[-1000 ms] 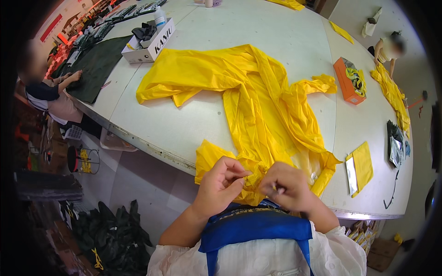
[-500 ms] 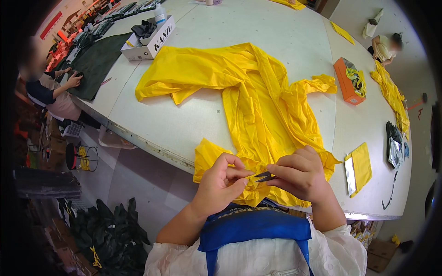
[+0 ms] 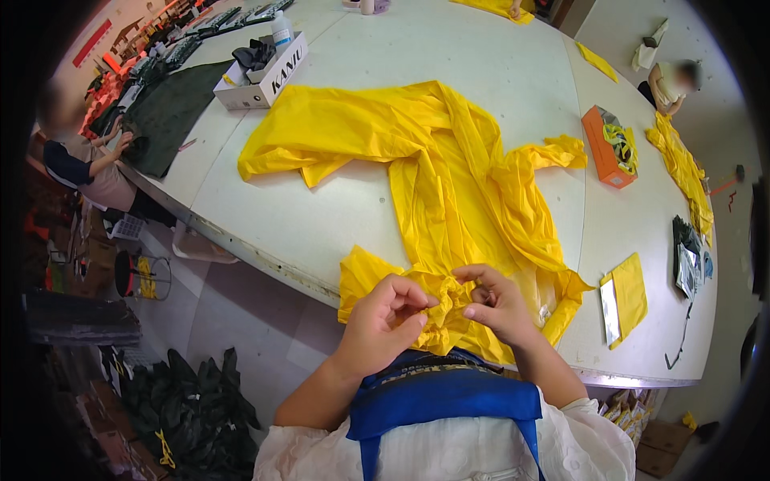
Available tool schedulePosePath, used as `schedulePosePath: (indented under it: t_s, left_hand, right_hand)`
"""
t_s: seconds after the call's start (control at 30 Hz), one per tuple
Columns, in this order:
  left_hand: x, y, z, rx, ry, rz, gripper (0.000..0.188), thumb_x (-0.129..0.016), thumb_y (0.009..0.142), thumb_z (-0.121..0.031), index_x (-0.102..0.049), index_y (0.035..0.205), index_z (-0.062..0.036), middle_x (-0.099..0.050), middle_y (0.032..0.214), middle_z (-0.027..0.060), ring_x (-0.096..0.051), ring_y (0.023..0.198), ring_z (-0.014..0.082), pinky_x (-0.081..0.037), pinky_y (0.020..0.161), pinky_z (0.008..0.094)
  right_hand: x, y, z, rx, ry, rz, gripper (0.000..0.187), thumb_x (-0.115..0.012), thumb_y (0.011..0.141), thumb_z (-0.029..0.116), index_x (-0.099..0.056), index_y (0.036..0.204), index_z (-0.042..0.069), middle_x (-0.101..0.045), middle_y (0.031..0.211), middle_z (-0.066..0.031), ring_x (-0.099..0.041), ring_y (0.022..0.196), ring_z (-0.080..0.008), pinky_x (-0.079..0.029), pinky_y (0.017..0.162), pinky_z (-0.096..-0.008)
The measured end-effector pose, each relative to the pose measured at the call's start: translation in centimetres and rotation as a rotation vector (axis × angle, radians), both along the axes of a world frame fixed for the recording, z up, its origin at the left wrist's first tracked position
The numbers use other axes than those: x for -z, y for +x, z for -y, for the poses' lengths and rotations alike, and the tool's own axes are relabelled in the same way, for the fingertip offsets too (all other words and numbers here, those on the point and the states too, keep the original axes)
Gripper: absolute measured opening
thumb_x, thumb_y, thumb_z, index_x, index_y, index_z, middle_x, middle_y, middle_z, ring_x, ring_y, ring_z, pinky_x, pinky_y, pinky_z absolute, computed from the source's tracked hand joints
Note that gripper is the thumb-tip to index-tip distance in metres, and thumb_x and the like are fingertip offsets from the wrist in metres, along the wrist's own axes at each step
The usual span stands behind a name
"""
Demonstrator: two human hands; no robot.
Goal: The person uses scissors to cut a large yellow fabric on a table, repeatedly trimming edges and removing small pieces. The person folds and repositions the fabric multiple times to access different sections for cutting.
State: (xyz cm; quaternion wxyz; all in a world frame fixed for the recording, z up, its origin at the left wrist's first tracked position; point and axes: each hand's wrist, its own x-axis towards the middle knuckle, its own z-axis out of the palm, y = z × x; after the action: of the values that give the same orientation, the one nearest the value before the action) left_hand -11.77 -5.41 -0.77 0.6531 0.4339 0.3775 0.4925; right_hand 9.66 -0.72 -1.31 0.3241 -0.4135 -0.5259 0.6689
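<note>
A thin yellow garment (image 3: 437, 176) lies spread and wrinkled on the table, its near end gathered in front of me. My left hand (image 3: 389, 317) pinches a bit of the gathered cloth between thumb and fingers. On the other side of the gather is my right hand (image 3: 499, 306), its forefinger touching the cloth and its thumb held apart from it. The other right fingers are curled in, with a small dark bit showing among them; I cannot make out what it is. The snips' blades do not show.
A white box (image 3: 269, 76) with a bottle and dark cloth stands far left; an orange box (image 3: 609, 148) stands right. A folded yellow packet (image 3: 626, 301) lies near the right edge. Co-workers are at left and far right. Dark green cloth (image 3: 188, 409) is heaped below left.
The dark snips that pointed at the cloth from my right hand are out of sight. That hand has shifted left, its thumb and forefinger spreading. My left hand keeps its pinch.
</note>
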Motion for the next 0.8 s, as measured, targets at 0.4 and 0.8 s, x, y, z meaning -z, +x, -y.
schedulePosePath:
  t_s: [0.4,0.8]
  left_hand:
    - [0.2,-1.1,0.9,-0.102,0.103,-0.765,0.071,-0.076,0.069,-0.01,-0.038,0.129,-0.0041,-0.055,0.118,0.0204,-0.055,0.112,0.0292,-0.042,0.095,0.0355]
    - [0.1,-0.5,1.4,-0.216,0.663,-1.008,0.043,-0.061,0.073,0.004,-0.054,0.115,-0.0065,-0.062,0.105,0.0145,-0.062,0.092,0.0301,-0.05,0.08,0.034]
  right_hand:
    - [0.2,-1.8,0.5,-0.116,0.54,0.144,0.026,-0.073,0.068,-0.003,-0.067,0.092,0.005,-0.055,0.079,-0.0055,-0.052,0.068,-0.0147,-0.04,0.059,-0.024]
    - [5.9,-2.6,-0.8,-0.139,-0.025,0.011,0.039,-0.073,0.07,0.001,-0.055,0.106,0.001,-0.059,0.093,-0.0005,-0.054,0.079,-0.0087,-0.043,0.071,-0.0214]
